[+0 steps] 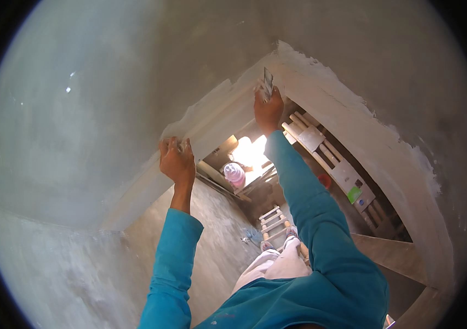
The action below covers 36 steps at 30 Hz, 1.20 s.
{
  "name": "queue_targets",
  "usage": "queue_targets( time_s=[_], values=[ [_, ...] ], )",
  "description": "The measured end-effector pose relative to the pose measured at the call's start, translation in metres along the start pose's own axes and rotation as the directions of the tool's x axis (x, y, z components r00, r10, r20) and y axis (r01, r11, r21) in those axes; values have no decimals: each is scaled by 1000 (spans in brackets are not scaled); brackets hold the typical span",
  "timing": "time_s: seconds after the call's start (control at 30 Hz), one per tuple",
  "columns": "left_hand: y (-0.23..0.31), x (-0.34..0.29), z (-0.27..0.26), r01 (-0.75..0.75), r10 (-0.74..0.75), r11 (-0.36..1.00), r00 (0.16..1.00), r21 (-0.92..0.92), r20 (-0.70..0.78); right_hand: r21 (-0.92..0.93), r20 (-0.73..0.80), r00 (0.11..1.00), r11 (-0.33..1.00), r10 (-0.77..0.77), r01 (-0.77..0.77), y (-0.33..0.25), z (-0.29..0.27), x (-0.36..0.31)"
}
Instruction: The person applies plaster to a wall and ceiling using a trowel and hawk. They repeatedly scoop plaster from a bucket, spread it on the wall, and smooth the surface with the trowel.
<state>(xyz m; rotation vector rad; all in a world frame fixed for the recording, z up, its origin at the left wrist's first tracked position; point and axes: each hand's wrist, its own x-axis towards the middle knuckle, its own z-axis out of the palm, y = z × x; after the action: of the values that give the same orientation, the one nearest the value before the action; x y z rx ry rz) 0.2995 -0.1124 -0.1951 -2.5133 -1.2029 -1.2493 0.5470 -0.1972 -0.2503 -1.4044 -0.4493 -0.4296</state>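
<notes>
My right hand (270,112) is closed around a putty knife (268,78). Its grey blade sticks up beyond the fingers, close to the inner corner of a band of pale, wet-looking plaster (225,112). Lower and to the left, my left hand (177,163) is raised against the same band, its fingers curled. Something whitish shows at those fingertips, too small to name. The plaster band has a ragged outer border and runs along both sides of the corner, against a smooth grey surface (107,109).
Far below stands a wooden ladder (273,222), near my feet. Bamboo poles and boards (348,178) lie beyond the right-hand edge. A pink, whitish-topped container (234,174) sits beside a bright opening (251,153). A rough grey wall (211,230) rises on the left.
</notes>
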Motion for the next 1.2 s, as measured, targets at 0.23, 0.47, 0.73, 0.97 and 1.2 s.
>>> queue_targets(
  time_s=[0.23,0.47,0.73,0.97,1.2],
  values=[
    [-3,-3,7,-18,19,999,999,31,-42,151,88,996,988,16,-29,-11,17,-29],
    [-2,-4,9,20,-18,996,1000,82,-24,95,179,982,992,60,-78,-19,20,-38],
    [-5,-4,11,-38,49,991,995,125,-86,126,219,975,991,25,-54,-21,31,-50],
    [-2,-3,12,20,-16,996,999,91,-40,191,96,991,975,94,-111,-1,20,-37],
    [0,-2,7,-43,47,996,997,74,-57,172,-129,980,977,151,-128,23,-1,21]
  ],
)
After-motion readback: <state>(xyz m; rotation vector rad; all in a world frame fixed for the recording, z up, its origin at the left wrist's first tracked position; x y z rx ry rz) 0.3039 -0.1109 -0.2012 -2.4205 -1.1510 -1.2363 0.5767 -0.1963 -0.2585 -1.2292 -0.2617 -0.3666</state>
